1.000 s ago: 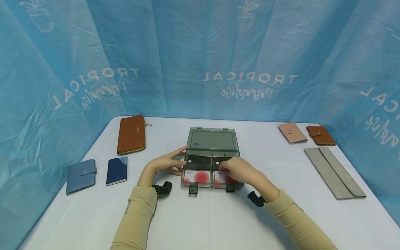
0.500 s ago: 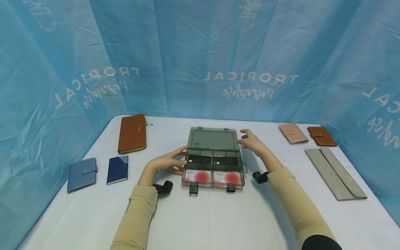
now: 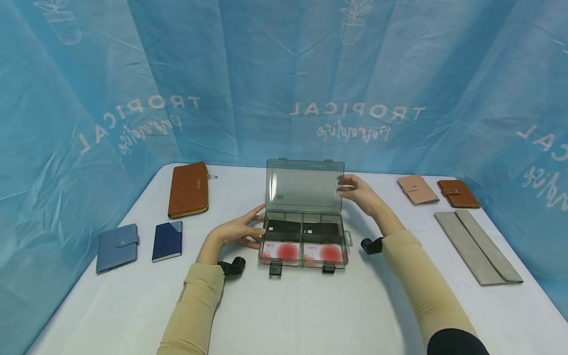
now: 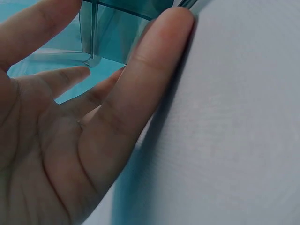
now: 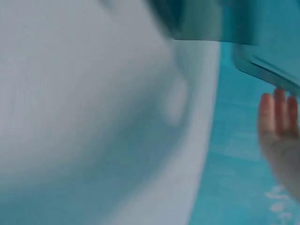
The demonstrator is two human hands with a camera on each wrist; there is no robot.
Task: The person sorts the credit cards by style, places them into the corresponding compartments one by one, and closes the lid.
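Looks like the closing step on the box [image 3: 303, 241]: the right hand [image 3: 360, 193] has the lid [image 3: 304, 185] by its right edge, fingers lightly curled on it, lid standing about upright. Left hand [image 3: 239, 230] sits flat against the box's left wall with straight, relaxed fingers [image 4: 150, 79], just bracing it. The box is mid-surface [image 3: 310, 315], near the person. I'd guess the next move needs the lid swung down evenly, then the two front latches [image 3: 275, 269] pressed home while the left keeps the base from sliding.

Box is smoky see-through hard plastic, rectangular, split into compartments; flat cards [image 3: 284, 251] with red circles lie in front, dark flat ones behind. The surface looks like a matte white cloth.
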